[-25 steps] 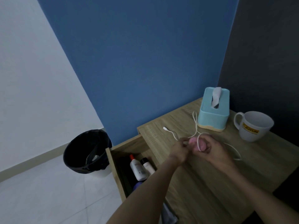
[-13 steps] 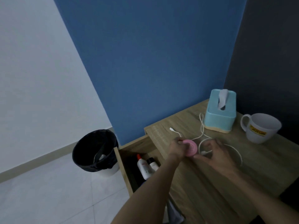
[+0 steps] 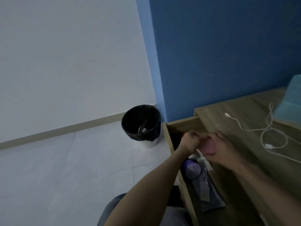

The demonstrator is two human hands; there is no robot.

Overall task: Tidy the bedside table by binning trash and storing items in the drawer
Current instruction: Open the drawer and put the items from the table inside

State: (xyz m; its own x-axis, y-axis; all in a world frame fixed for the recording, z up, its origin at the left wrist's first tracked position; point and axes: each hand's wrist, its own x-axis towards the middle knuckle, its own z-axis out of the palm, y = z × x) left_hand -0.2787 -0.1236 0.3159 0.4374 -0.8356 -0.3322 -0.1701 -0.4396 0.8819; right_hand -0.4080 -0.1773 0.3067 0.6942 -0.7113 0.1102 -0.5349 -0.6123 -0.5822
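Head view: both hands meet at about four o'clock in the frame, over the open drawer (image 3: 182, 121) at the edge of the bedside table (image 3: 228, 118). The right hand (image 3: 226, 149) has its fingers curled round a pink round case (image 3: 210, 148), cupping it against the palm just above the drawer's opening. The left hand (image 3: 189, 141) is bunched tight, fingers curled with their tips at the case's top edge — blur hides whether they pinch it or only touch.

Inside the drawer, directly at six o'clock from the hands, lie a purple bottle (image 3: 193, 169) and, further down, a dark flat pouch (image 3: 210, 198); something white shows between the bottle and the hands, too blurred to name.

On the tabletop at three o'clock from the hands, a white cable (image 3: 268, 145) lies in a loose loop — apart from both hands. A teal tissue box (image 3: 293, 98) stands at two o'clock, cut by the frame edge. A black-lined bin (image 3: 151, 134) sits on the floor at ten o'clock, against the wall.
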